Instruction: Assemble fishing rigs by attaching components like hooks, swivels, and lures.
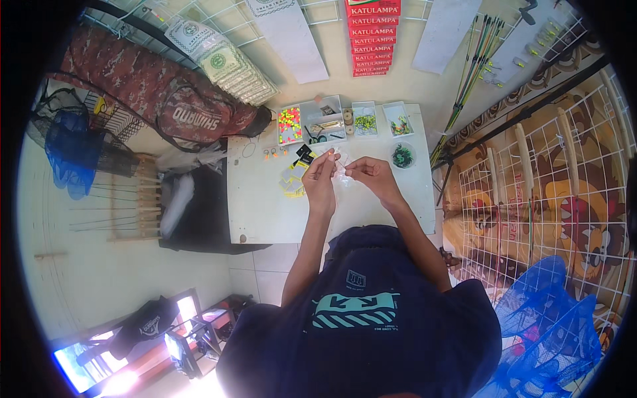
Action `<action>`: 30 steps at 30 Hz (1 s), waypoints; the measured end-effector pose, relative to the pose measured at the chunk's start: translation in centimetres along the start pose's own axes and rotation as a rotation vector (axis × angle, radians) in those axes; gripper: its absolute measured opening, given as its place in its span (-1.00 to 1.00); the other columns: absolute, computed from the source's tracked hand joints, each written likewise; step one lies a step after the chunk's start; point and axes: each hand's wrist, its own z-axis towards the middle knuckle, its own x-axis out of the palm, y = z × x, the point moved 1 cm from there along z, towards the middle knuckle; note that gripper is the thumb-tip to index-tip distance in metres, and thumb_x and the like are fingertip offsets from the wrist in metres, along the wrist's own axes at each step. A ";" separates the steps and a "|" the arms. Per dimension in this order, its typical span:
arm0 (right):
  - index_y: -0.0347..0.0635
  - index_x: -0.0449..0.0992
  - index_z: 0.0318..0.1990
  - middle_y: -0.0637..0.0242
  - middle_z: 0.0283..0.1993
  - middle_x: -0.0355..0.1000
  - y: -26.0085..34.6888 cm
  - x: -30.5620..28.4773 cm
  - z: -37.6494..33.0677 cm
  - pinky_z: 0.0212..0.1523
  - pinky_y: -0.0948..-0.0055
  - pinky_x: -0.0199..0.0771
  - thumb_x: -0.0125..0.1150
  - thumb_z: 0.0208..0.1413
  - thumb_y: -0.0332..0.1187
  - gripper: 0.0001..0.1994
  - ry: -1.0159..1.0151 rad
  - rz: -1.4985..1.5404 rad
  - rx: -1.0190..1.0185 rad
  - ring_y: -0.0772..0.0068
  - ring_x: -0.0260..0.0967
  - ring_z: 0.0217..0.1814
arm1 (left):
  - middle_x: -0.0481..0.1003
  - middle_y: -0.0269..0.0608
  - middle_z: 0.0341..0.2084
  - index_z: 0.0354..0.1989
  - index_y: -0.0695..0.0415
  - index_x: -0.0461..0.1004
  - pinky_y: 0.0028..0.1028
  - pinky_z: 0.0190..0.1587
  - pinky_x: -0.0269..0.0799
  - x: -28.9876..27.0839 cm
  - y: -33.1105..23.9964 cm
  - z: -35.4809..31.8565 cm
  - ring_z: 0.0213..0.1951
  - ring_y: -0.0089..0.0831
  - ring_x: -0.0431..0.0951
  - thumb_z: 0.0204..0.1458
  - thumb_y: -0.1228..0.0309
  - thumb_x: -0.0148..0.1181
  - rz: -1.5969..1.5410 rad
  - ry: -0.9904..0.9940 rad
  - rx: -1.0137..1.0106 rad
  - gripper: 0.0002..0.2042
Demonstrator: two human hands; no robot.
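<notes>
Above the white table (265,219), both hands are raised close together with fingertips pinched. My left hand (321,179) and my right hand (373,176) grip what looks like a small clear plastic bag (342,174) between them. Its contents, if any, are too small to make out. Left of my left hand lie black-and-yellow cards (304,155) and a loose group of yellow-edged pieces (292,181). Right of my right hand stands a round clear tub (403,156) of dark green bits.
Along the table's back are a box of red and yellow floats (290,125), a divided white tray (337,136) with tools, and white boxes of green (365,123) and mixed small items (399,123). A camouflage rod bag (179,106) hangs left; a wire rack (531,179) stands right.
</notes>
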 end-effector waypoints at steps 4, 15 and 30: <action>-0.27 0.59 -0.20 0.35 -0.25 0.56 -0.1 -0.3 -0.1 -0.22 0.63 0.34 0.27 0.07 -0.45 -0.85 -0.083 -0.238 -0.077 0.65 0.44 -0.24 | 0.55 -0.22 -0.27 -0.08 0.33 0.49 -0.62 -0.26 0.21 0.0 0.0 -0.4 -0.38 -0.67 0.30 0.13 0.45 0.17 0.009 -0.013 -0.033 -0.76; -0.30 0.49 -0.24 0.22 -0.18 0.57 2.1 2.6 -2.9 -0.03 0.50 0.42 0.38 -0.08 -0.52 -0.77 -0.251 -0.336 -0.298 0.42 0.52 -0.07 | 0.56 -0.08 -0.18 -0.09 0.33 0.52 -0.49 0.01 0.38 -0.1 0.0 -3.0 -0.16 -0.46 0.54 0.11 0.47 0.20 0.089 -0.014 -0.044 -0.76; -0.15 0.60 -0.34 0.37 -0.35 0.55 0.5 7.0 -4.2 -0.18 0.39 0.36 0.37 -0.11 -0.48 -0.86 -0.406 -0.722 -0.480 0.36 0.41 -0.29 | 0.57 -0.10 -0.22 -0.11 0.32 0.51 -0.52 -0.02 0.33 -2.7 -1.0 -5.3 -0.12 -0.45 0.54 0.11 0.47 0.19 0.029 -0.111 -0.039 -0.78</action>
